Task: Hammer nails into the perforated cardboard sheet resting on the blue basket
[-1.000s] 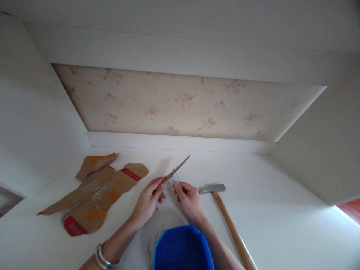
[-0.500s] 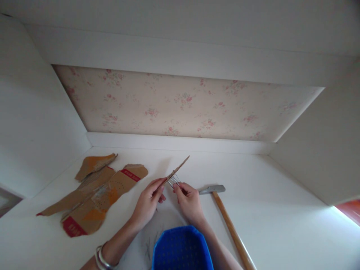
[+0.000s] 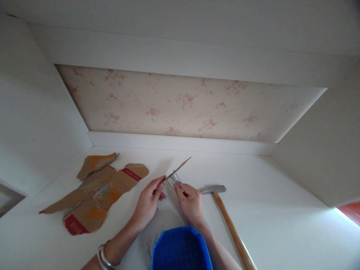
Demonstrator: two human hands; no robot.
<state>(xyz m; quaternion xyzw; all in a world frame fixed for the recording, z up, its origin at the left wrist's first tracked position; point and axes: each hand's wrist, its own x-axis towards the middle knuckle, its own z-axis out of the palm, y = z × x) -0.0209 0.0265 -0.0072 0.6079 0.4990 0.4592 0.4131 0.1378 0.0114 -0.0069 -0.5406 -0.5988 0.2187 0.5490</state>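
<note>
Rose-print wallpaper lines the back of a white recess above a white bench, where we work with both hands raised over the surface. Our left hand, its wrist ringed by silvery bangles, pinches the near end of a small cardboard strip between thumb and fingers, the strip seen nearly edge-on and slanting up to the right. Our right hand has its grip pressed together on several thin metal pins, which reach across to the strip; we cannot tell how deep they sit in it. Between our forearms stands a blue basket, cut off by the lower edge of view, with thin dark slivers scattered just to its left. Torn cardboard sheets, marked in red and orange, lie at left. To our right rests a wooden-handled hammer, its metal head just beside our right hand.
</note>
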